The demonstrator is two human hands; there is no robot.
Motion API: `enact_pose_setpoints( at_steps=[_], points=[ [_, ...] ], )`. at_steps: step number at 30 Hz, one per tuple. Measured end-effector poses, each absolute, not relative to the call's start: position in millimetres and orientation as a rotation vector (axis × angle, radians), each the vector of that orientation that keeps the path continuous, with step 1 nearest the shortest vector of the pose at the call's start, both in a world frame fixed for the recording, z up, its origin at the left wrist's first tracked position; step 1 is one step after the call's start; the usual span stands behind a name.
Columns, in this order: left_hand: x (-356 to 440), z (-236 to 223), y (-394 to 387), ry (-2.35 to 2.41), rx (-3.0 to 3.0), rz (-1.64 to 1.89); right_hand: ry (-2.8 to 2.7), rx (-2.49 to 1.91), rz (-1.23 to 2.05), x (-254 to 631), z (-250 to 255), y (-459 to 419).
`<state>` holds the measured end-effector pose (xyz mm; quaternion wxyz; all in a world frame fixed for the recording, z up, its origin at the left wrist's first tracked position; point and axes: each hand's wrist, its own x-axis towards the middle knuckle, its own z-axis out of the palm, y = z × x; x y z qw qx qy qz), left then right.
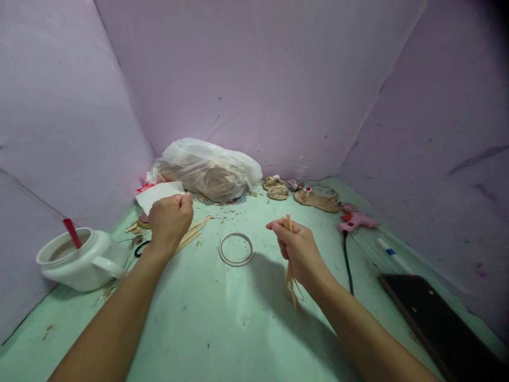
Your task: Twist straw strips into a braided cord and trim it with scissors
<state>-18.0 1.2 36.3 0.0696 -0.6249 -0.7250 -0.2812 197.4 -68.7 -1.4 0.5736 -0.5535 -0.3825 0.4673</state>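
My right hand (296, 246) is closed around a small bundle of pale straw-like strips (291, 286), short ends poking up over the fingers and loose ends hanging below. On the left, my left hand (170, 217) makes a fist, its fingertips turned out of sight, so what it may hold is hidden. Behind that fist is a sheet of white paper (159, 192). More straw-like strips (194, 232) lie on the table just right of my left wrist. Between the two hands a thin ring (220, 249), greyish white, rests flat on the green table (222, 329).
At the back sits a cloudy plastic bag (214, 164). Round woven pieces (277, 192) and a sole-shaped woven piece (316, 200) lie right of it. A pink glue gun (360, 220), marker (393, 255) and dark phone-like slab (441, 323) line the right. A white pot (89, 265) stands left.
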Motion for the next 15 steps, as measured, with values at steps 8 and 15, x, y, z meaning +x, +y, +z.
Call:
enact_pose_setpoints(
  at_steps=[8, 15],
  points=[
    [-23, 26, 3, -1.94, -2.324, -0.444, -0.887, -1.329, 1.094, 200, -4, -66],
    [2, -2, -11, -1.366, -3.24, 0.068, -0.884, -1.319, 1.055, 202, -5, -64]
  ],
)
